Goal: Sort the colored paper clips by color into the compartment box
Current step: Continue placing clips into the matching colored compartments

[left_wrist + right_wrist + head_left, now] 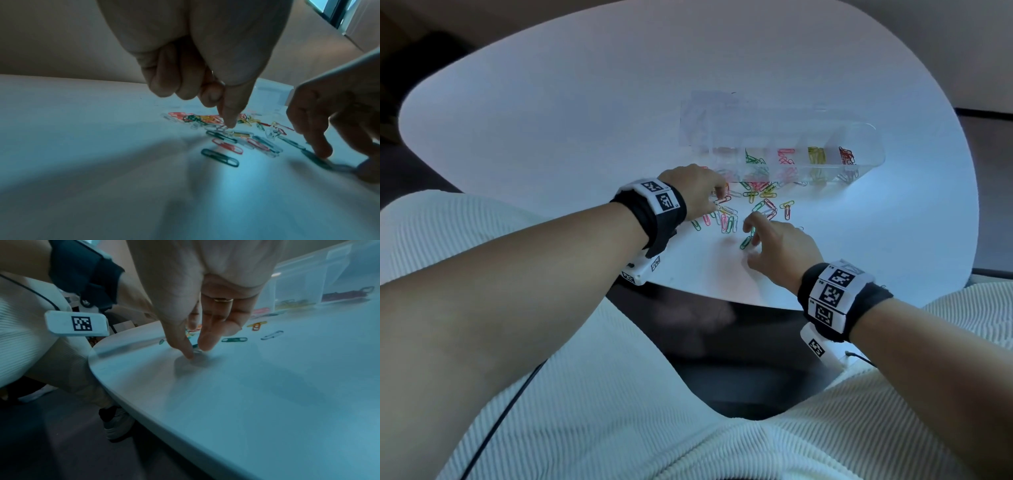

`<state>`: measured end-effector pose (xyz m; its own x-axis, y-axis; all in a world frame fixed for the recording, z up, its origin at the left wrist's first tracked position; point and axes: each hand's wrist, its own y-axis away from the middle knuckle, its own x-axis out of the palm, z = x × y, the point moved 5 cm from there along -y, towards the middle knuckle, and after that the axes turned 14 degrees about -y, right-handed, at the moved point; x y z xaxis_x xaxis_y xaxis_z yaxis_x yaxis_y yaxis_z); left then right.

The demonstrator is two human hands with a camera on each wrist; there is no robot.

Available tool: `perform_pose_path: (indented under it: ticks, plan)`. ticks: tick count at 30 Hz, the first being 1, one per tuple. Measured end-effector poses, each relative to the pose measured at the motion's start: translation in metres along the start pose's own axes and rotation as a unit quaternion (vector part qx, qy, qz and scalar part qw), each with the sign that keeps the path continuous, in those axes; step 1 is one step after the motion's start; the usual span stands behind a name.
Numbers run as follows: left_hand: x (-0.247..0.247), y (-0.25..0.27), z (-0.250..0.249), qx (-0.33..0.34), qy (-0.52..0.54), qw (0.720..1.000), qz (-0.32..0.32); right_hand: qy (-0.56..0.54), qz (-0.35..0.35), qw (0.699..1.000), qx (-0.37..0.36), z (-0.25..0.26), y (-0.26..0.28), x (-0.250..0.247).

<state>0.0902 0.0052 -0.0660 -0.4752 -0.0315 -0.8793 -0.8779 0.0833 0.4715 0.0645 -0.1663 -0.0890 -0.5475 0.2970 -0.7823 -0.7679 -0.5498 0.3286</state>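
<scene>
Loose colored paper clips [751,200] lie in a pile on the white table [585,113], just in front of the clear compartment box [866,137]. The box holds green, pink, yellow and red clips in separate compartments. My left hand [717,198] is at the pile's left side. Its thumb and forefinger [226,125] pinch a pale clip [222,128], and the other fingers are curled. My right hand [751,243] is at the pile's near edge, where forefinger and thumb pinch a green clip [745,242] flat on the table [195,346].
The table's near edge [722,298] runs close behind my right wrist. A clear flat sheet or lid [709,116] lies behind the box on its left. Single clips [234,339] are scattered right of my right hand. My knees in white fabric are below the table.
</scene>
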Motion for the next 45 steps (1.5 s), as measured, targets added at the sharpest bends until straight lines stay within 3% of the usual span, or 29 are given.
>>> perform_pose_path:
  ticks: [11,20,27,33,37,45]
  plan:
    - [0.006,-0.001,0.009,-0.051,0.001,0.999,0.007,0.063,0.001,0.998,0.012,0.004,-0.003,0.002]
    - [-0.008,-0.001,0.003,-0.058,0.091,0.994,-0.021,0.164,0.018,0.986,0.001,0.01,0.0,0.004]
    - [-0.009,0.001,-0.008,-0.034,0.126,0.991,-0.011,0.151,0.001,0.989,0.008,0.005,-0.002,0.002]
    - [-0.01,0.001,-0.005,-0.03,0.136,0.99,-0.002,0.044,0.008,0.998,0.052,0.0,-0.002,-0.018]
    - [-0.01,0.0,-0.006,-0.03,0.137,0.99,-0.002,0.039,0.042,0.997,0.056,-0.008,-0.003,-0.019]
    - [-0.007,0.001,-0.008,-0.03,0.129,0.991,0.005,0.057,0.013,0.993,0.1,-0.006,-0.006,-0.01]
